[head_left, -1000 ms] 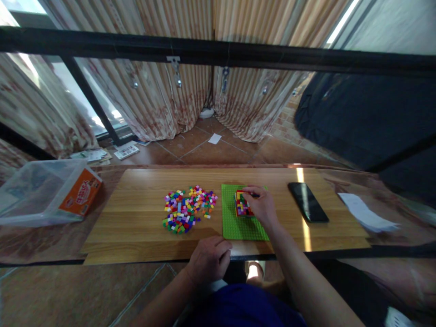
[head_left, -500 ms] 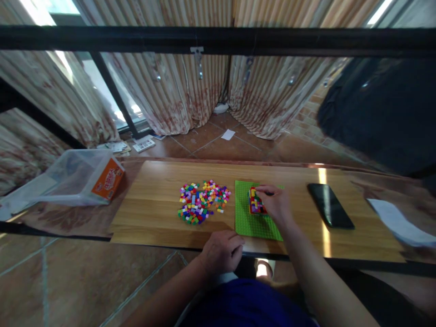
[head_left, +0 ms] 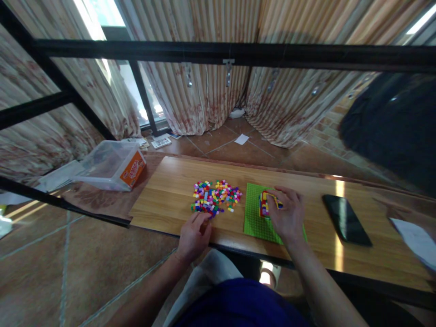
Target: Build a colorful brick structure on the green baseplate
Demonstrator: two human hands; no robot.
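A small build of toy building bricks [head_left: 264, 206] in red, yellow, purple and other colours stands on a green baseplate [head_left: 252, 218]. My right hand [head_left: 288, 213] grips it from the right, thumb near the top and fingers over the far side, covering much of it. Left of the plate lies a loose pile of tiny coloured bricks [head_left: 218, 195]. At the near edge of that pile is my left hand [head_left: 194, 234], fingertips among the closest bricks and thumb held apart. No brick shows between its fingers.
A black phone [head_left: 345, 220] lies on the wooden board [head_left: 163, 200], right of the baseplate. White paper [head_left: 413, 238] sits at the far right. A clear plastic box with an orange label [head_left: 132, 170] stands to the left. A dark metal bar [head_left: 211, 50] crosses beyond the board.
My left hand has moved left and forward from the board's near edge to the brick pile. My right hand now spreads around the build. The view has shifted left.
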